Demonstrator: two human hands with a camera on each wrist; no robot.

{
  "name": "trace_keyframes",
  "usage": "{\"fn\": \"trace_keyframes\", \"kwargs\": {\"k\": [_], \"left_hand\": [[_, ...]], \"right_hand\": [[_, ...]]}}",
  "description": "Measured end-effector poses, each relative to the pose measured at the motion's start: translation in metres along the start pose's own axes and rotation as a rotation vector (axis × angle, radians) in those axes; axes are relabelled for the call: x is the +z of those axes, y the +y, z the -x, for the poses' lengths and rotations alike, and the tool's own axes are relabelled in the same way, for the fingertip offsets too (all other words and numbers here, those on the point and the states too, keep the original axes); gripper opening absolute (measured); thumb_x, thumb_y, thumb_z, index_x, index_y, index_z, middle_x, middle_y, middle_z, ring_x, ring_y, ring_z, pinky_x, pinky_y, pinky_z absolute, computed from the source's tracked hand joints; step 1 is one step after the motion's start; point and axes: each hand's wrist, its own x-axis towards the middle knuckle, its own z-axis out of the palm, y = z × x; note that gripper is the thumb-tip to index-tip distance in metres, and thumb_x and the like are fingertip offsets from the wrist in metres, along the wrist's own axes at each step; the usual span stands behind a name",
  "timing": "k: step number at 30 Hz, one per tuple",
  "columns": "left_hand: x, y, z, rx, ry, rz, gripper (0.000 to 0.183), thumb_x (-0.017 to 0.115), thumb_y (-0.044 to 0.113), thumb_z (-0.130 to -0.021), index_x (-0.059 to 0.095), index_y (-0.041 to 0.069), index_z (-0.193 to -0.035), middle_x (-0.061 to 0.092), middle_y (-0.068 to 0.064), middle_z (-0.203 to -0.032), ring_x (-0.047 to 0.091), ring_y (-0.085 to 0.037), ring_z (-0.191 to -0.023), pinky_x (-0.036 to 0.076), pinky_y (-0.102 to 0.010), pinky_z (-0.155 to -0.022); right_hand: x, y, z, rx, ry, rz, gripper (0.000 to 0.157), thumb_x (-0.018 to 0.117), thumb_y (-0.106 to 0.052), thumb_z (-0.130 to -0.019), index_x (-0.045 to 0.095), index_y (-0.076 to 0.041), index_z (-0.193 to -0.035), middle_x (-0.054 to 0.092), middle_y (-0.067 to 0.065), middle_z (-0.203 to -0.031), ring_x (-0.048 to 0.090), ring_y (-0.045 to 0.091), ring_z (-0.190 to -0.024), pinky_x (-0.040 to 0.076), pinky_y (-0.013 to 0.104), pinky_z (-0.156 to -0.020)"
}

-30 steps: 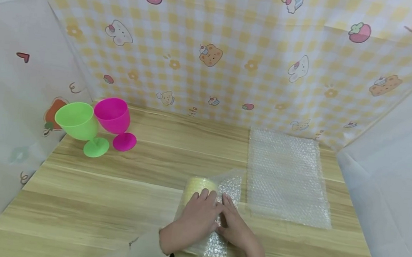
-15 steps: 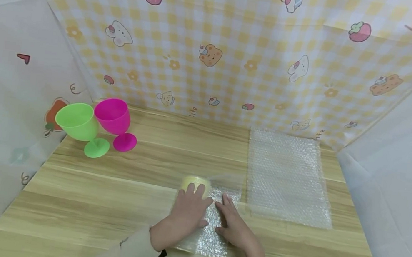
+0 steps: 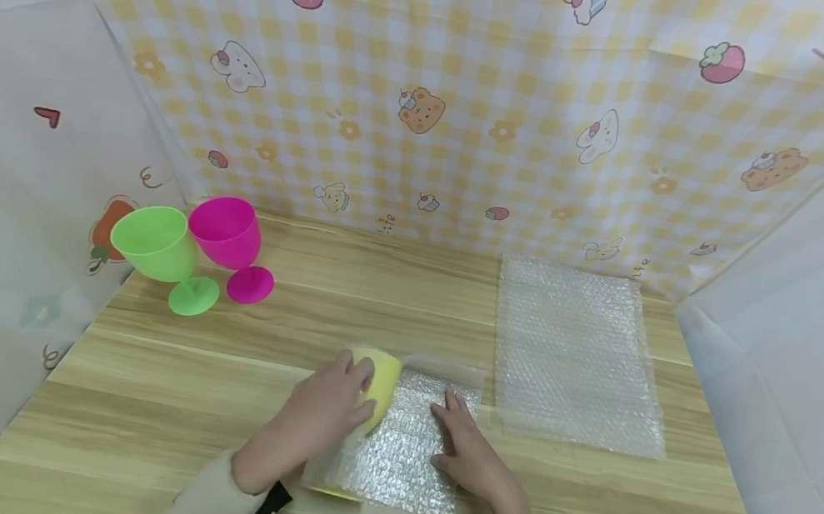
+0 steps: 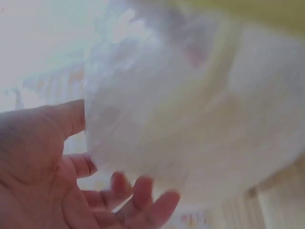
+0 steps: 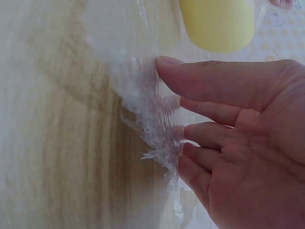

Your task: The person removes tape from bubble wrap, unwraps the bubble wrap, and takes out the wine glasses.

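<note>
A yellow goblet point(image 3: 385, 381) lies on its side on a sheet of bubble wrap point(image 3: 410, 449) near the table's front. Its foot shows at the lower left edge of the sheet. My left hand point(image 3: 316, 410) is over the goblet's left side, thumb and fingers apart and loosely bent. In the left wrist view, a cloudy flap of the wrap hides the thumb tip, and the yellow stem point(image 4: 217, 71) shows through it. My right hand point(image 3: 472, 458) rests its fingertips on the sheet's right edge, palm turned inward; in the right wrist view, its thumb point(image 5: 209, 81) also touches the wrap.
A green goblet point(image 3: 157, 243) and a pink goblet point(image 3: 229, 234) stand at the back left. Another bubble wrap sheet point(image 3: 575, 354) lies flat at the back right. A yellow checked cloth point(image 3: 505, 91) hangs behind the wooden table point(image 3: 379, 287), with white cloth walls at both sides.
My left hand has moved left with the goblet, which has rolled that way. More of the wrap lies unrolled, and part of the goblet shows bare. My right hand has stayed at the sheet's right edge.
</note>
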Motion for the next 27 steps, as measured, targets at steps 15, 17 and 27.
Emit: {"fn": "trace_keyframes", "kwargs": {"k": [15,17,27], "left_hand": [[-0.037,-0.064,0.020,-0.074,0.182,0.176,0.014,0.056,-0.001,-0.085,0.060,0.011,-0.092,0.062,-0.003,-0.087,0.050,-0.008,-0.062,0.044,-0.020,-0.055],[-0.036,-0.076,0.023,-0.098,0.180,0.184,0.013,0.057,0.001,-0.086,0.060,0.011,-0.092,0.064,-0.004,-0.087,0.055,-0.012,-0.067,0.047,-0.024,-0.057],[-0.009,-0.119,0.030,-0.192,0.228,0.067,0.011,0.064,0.002,-0.082,0.060,0.013,-0.080,0.065,-0.012,-0.091,0.060,-0.031,-0.085,0.052,-0.043,-0.060]], "right_hand": [[-0.001,-0.003,-0.001,0.010,-0.003,-0.001,0.071,0.066,-0.002,-0.077,0.034,0.004,-0.140,0.006,0.022,-0.153,0.004,0.040,-0.142,0.012,0.057,-0.111],[-0.001,-0.003,-0.001,0.010,-0.005,-0.005,0.071,0.065,-0.002,-0.078,0.033,0.003,-0.140,0.006,0.022,-0.153,0.004,0.040,-0.142,0.012,0.057,-0.111],[-0.001,-0.002,-0.001,0.033,-0.016,-0.019,0.071,0.066,-0.003,-0.078,0.034,0.002,-0.141,0.007,0.022,-0.153,0.004,0.040,-0.142,0.012,0.057,-0.112]]}}
